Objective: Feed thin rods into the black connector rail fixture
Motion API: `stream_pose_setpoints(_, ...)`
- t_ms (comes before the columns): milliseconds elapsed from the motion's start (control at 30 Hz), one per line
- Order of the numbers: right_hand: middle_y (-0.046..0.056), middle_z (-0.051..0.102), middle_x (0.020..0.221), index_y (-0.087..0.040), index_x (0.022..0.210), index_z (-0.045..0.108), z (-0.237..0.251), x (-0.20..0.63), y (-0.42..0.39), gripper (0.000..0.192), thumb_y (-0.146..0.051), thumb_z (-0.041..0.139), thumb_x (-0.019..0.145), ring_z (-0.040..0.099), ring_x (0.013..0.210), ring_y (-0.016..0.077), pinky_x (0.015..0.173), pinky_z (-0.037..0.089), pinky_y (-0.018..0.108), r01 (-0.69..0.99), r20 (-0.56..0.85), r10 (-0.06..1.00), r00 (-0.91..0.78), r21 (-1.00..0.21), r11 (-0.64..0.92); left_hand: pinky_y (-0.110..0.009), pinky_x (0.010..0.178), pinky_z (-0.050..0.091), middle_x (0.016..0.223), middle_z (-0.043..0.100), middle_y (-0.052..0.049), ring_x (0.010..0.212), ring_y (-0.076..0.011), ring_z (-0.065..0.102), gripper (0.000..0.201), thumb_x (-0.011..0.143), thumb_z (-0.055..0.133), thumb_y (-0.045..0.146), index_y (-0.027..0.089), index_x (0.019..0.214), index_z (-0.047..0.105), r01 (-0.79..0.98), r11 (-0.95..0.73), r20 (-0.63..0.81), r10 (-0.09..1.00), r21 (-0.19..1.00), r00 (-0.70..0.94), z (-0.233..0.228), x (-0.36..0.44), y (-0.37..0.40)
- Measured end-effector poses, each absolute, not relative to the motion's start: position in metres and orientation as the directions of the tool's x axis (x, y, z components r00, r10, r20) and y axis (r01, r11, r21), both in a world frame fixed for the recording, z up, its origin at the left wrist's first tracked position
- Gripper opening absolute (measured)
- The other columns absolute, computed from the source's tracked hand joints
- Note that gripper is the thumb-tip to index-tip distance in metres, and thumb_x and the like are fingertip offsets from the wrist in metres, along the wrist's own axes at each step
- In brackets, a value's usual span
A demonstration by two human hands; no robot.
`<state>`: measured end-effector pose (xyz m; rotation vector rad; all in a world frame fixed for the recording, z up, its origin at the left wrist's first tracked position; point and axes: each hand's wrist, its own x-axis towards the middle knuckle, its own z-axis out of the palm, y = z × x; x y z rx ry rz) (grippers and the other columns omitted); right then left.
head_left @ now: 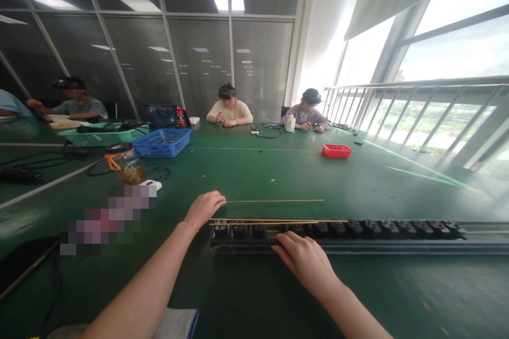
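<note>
My left hand (204, 208) is closed, pinching the end of a thin straw-coloured rod (278, 201) that points right above the green table. Nearer to me lies a long black tray (246, 249), with several dark block-like parts (374, 226) in a row inside it. Two or more similar thin rods (334, 221) lie along the tray's far side. On its near wall, toward the left, is my right hand (304, 259), fingers over the top and thumb in front, gripping the edge. The undersides of the right fingers are hidden.
Left of my arms are a lidded jar (133, 168), a blue basket (165, 143) and a green basket (105, 136) with dark items in it. A small red bin (336, 151) stands farther right. Several people sit across the green table (238, 169). Cables (43, 153) lie at far left.
</note>
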<state>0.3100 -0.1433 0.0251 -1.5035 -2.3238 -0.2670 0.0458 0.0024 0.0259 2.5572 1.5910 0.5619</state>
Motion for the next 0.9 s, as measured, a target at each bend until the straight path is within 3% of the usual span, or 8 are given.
stream_pose_setpoints(200, 0.001, 0.06, 0.078, -0.022, 0.093, 0.057, 0.025, 0.31, -0.143, 0.026, -0.033, 0.034, 0.089, 0.056, 0.06, 0.0111, 0.051, 0.036, 0.022, 0.907, 0.393, 0.842, -0.37, -0.041, 0.418, -0.026, 0.082, 0.041, 0.089, 0.064, -0.001, 0.087, -0.0163, 0.056, 0.025, 0.082, 0.043, 0.029, 0.026, 0.082, 0.067, 0.826, -0.492, 0.274, 0.864, 0.276, 0.423, 0.007, 0.041, 0.008)
stream_pose_setpoints(400, 0.001, 0.06, 0.078, -0.022, 0.093, 0.058, 0.024, 0.31, -0.143, 0.026, -0.033, 0.034, 0.089, 0.057, 0.061, 0.0111, 0.052, 0.036, 0.022, 0.906, 0.398, 0.843, -0.361, -0.063, 0.418, -0.027, 0.077, 0.042, 0.093, 0.064, -0.003, 0.084, -0.0178, 0.057, 0.03, 0.079, 0.044, 0.039, 0.022, 0.087, 0.067, 0.811, -0.444, 0.247, 0.894, 0.381, 0.374, 0.06, 0.047, -0.008)
stream_pose_setpoints(567, 0.001, 0.06, 0.08, -0.022, 0.095, 0.057, 0.024, 0.31, -0.144, 0.025, -0.032, 0.035, 0.088, 0.056, 0.062, 0.0114, 0.052, 0.036, 0.023, 0.906, 0.393, 0.843, -0.368, -0.052, 0.42, -0.023, 0.068, 0.042, 0.083, 0.066, 0.0, 0.077, -0.0172, 0.058, 0.028, 0.069, 0.054, 0.044, 0.024, 0.081, 0.068, 0.729, -0.462, -0.01, 0.842, 0.505, 0.54, 0.119, 0.056, -0.044)
stream_pose_setpoints(800, 0.0, 0.06, 0.081, -0.023, 0.095, 0.056, 0.021, 0.311, -0.142, 0.023, -0.032, 0.037, 0.088, 0.056, 0.062, 0.0117, 0.053, 0.036, 0.023, 0.907, 0.388, 0.848, -0.361, -0.065, 0.416, -0.02, 0.057, 0.038, 0.076, 0.066, 0.001, 0.067, -0.0132, 0.058, 0.021, 0.073, 0.051, 0.031, 0.022, 0.08, 0.067, 0.725, -0.547, -0.131, 0.754, 0.419, 0.644, 0.119, 0.07, -0.061)
stream_pose_setpoints(900, 0.0, 0.061, 0.082, -0.023, 0.095, 0.056, 0.019, 0.311, -0.141, 0.022, -0.032, 0.037, 0.088, 0.057, 0.062, 0.0115, 0.054, 0.036, 0.023, 0.906, 0.393, 0.846, -0.36, -0.071, 0.418, -0.02, 0.058, 0.038, 0.076, 0.065, 0.0, 0.067, -0.0124, 0.057, 0.022, 0.075, 0.047, 0.03, 0.02, 0.079, 0.066, 0.725, -0.582, -0.082, 0.756, 0.368, 0.649, 0.121, 0.073, -0.06)
